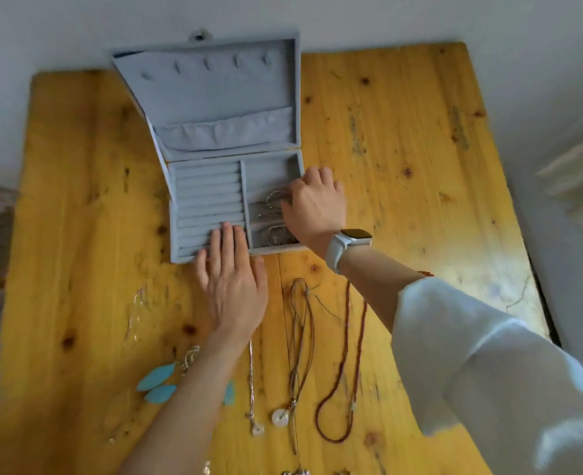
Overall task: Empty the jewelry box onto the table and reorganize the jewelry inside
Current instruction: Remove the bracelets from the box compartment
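The wooden table (403, 166) carries everything, and I have the grey jewelry box (214, 149) set at its far side with the lid thrown back against the wall so both halves lie open to me. It is soft grey all through: five small hooks and a slack pocket in the lid, ring rolls in the left half of the base, small compartments on the right. My left hand (230, 286) lies flat with straight fingers on the near edge and the ring rolls, gripping nothing, there, I judge, to keep the light box from sliding. My right hand (314, 204) reaches into the right-hand compartments, fingers curled down over the bangles (273, 200); whether I have one pinched I cannot tell, since my knuckles hide the tips. The red bead necklace (346, 371), cord necklace (298, 337) and turquoise leaf earrings (158, 383) lie spread near me, apart so they don't tangle.
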